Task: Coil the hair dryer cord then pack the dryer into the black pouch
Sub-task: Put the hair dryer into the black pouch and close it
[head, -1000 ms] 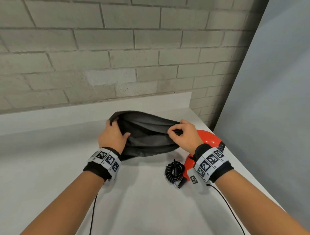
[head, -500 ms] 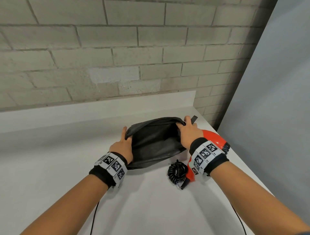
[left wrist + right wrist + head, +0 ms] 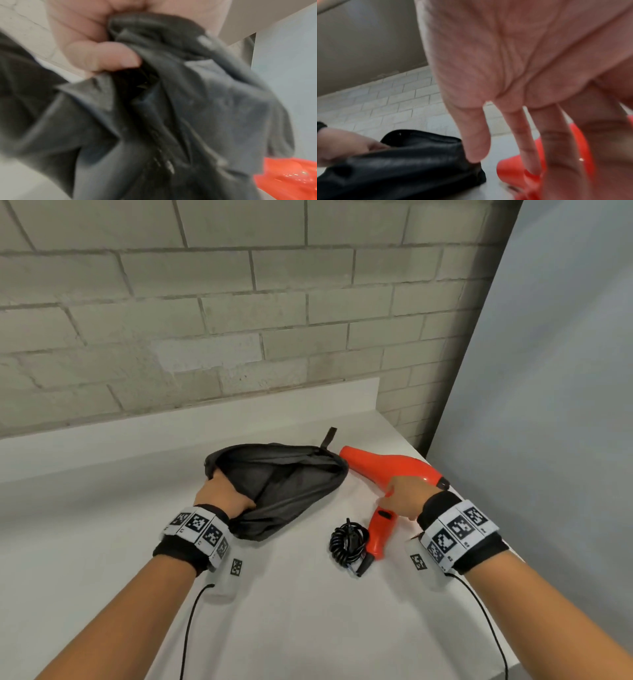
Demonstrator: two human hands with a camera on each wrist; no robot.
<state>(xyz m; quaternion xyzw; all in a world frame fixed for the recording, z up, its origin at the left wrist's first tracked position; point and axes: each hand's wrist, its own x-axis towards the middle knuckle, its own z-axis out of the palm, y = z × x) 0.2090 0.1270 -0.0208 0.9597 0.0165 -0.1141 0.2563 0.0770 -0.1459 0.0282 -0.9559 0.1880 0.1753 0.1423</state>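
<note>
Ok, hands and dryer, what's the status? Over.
Left hand grips pouch mouth. Right hand open, fingers straight, over dryer. Cord coiled. Nothing blocking.

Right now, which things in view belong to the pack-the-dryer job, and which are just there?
Part of the job:
- black pouch, mouth held open by the left hand
- orange hair dryer, right hand open over it
- coiled cord beside the dryer's handle

Just there:
- white counter
- brick wall
- wrist bands with their cables
</note>
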